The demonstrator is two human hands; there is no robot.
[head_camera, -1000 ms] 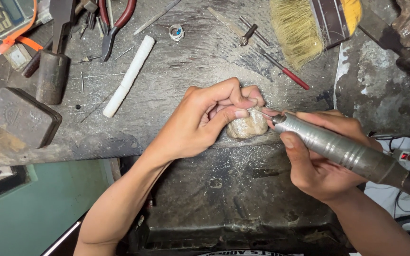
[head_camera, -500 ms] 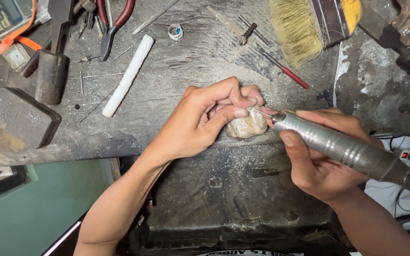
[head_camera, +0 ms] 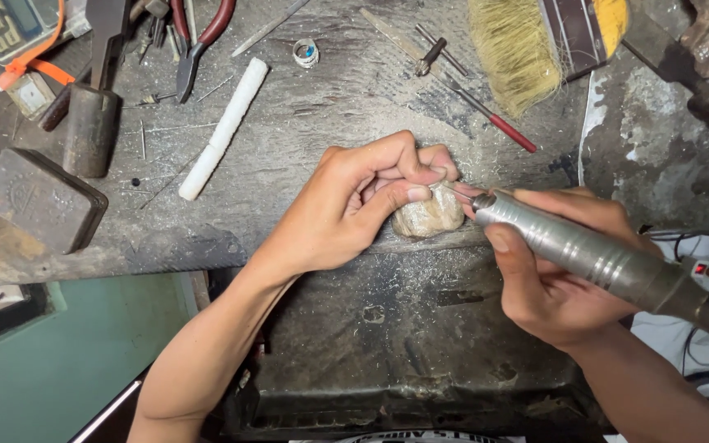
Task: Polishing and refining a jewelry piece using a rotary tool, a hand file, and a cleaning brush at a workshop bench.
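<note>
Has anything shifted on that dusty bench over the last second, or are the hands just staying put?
Almost nothing has changed. The left hand still pinches the pale lump at the bench edge, and the right hand still holds the metal rotary handpiece with its tip against the lump; at most the tool has crept slightly. The white rod, brush and pliers lie as before.

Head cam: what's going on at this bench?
A person is working a small pale lump at the edge of a dusty workbench. The left hand pinches it in place against the bench, while the right hand holds a metal rotary handpiece with its tip at the lump. Behind lie a white stick, pliers, a brush and a small ring.
</note>
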